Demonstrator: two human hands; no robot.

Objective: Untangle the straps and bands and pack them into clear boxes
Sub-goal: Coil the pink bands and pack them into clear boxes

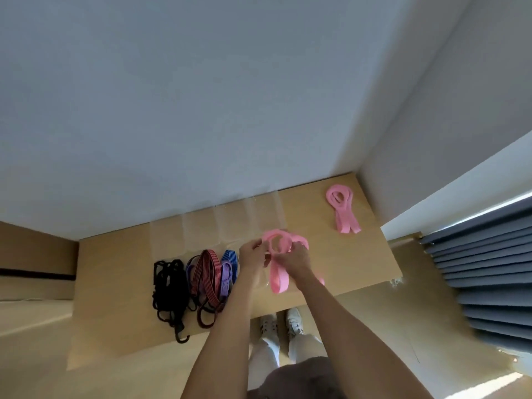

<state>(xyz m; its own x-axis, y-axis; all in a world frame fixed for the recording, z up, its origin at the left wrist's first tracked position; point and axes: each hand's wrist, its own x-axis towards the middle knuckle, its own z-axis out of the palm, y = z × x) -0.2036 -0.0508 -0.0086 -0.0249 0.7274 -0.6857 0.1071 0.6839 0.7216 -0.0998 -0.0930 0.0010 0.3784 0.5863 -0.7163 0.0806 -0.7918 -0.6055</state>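
- Pink band (277, 276) is held above the table (115, 283), right of the bungee cords (201, 279).
- Left hand (253, 259) pinches its coil.
- Right hand (298, 259) grips the other side; keep loops flat, even tension, before boxing.

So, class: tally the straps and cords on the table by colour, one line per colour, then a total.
Pink straps: 2, one held, one lying apart
Black cords: 1 bundle
Red striped cord: 1
Purple strap: 1
Blue strap: 1
Total: 6
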